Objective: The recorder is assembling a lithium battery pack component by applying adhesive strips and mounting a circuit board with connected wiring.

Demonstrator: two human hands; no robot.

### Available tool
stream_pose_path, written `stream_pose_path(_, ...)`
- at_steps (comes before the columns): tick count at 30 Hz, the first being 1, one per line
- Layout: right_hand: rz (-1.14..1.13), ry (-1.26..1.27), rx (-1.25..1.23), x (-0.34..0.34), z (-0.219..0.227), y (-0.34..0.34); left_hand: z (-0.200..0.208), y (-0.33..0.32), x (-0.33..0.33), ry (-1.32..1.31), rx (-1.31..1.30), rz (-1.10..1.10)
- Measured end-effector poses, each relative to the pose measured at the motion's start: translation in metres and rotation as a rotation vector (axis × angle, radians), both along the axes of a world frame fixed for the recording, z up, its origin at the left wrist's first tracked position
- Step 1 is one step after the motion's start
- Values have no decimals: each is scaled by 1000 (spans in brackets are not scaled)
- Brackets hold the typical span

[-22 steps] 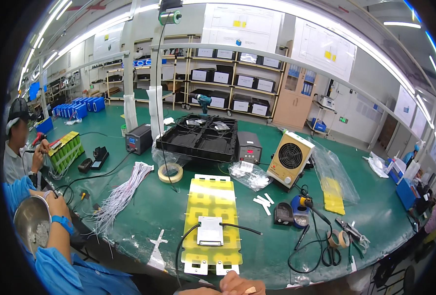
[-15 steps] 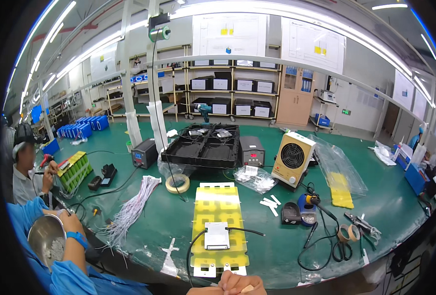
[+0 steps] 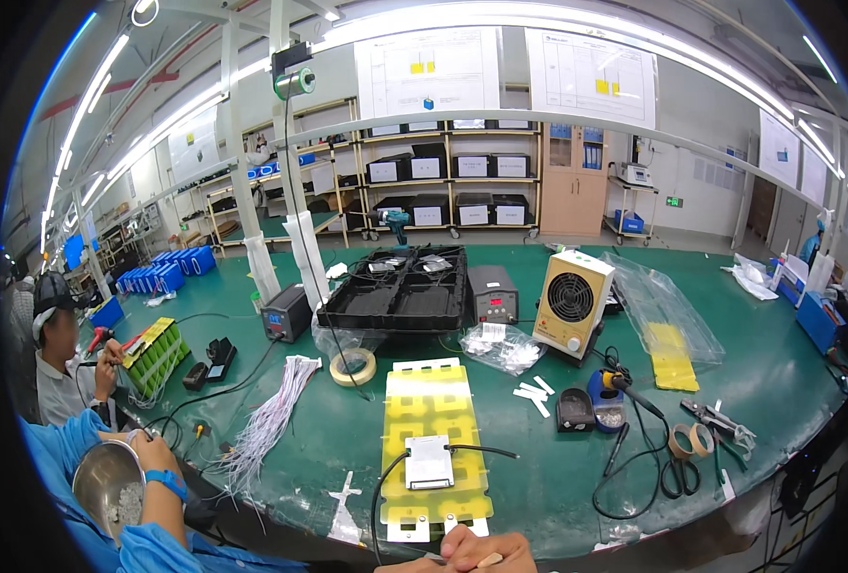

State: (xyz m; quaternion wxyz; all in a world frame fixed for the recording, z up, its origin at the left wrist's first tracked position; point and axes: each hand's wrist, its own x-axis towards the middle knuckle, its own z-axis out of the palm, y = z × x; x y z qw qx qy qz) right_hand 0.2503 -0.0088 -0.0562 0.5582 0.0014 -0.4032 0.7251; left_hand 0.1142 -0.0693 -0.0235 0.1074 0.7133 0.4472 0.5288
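My right hand (image 3: pixel 489 551) is at the bottom edge of the head view, fingers bent and pressed together, with a small tan piece (image 3: pixel 491 560) showing at them. Beside it, my left hand (image 3: pixel 410 566) is mostly cut off by the lower edge; its fingers are hidden. Just beyond both hands lies a yellow battery panel (image 3: pixel 414 406) with white metal tabs at its ends. On the panel sits a white flat module (image 3: pixel 429 462). One black cable (image 3: pixel 486 449) runs from it to the right, another bends down its left side toward my hands.
A wire bundle (image 3: pixel 269 420), tape roll (image 3: pixel 353 367), black tray (image 3: pixel 400 301) and fan unit (image 3: pixel 573 301) stand around the panel. Soldering iron holder (image 3: pixel 607 401), scissors (image 3: pixel 679 476) and pliers (image 3: pixel 725 425) lie right. At left, a blue-sleeved person holds a metal bowl (image 3: pixel 99 473); another person works on a green pack (image 3: pixel 156 358).
The view has shifted slightly, so the bench and panel appear a little lower and further right. My hands stay together near the panel's near end, fingers still bent.
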Motion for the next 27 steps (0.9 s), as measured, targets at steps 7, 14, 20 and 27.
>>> stream_pose_path(7,182,-201,-259,14,18,-2,0,-5,-10,-286,-322,-94)
stream_pose_path(14,150,-126,9,18,34,6,-10,13,-17,-468,-444,-404)
stream_pose_path(20,556,49,-74,3,27,6,15,-7,-28,-686,-552,-468)
stream_pose_path(27,-66,-230,40,8,24,-3,19,0,-13,-150,-42,32)
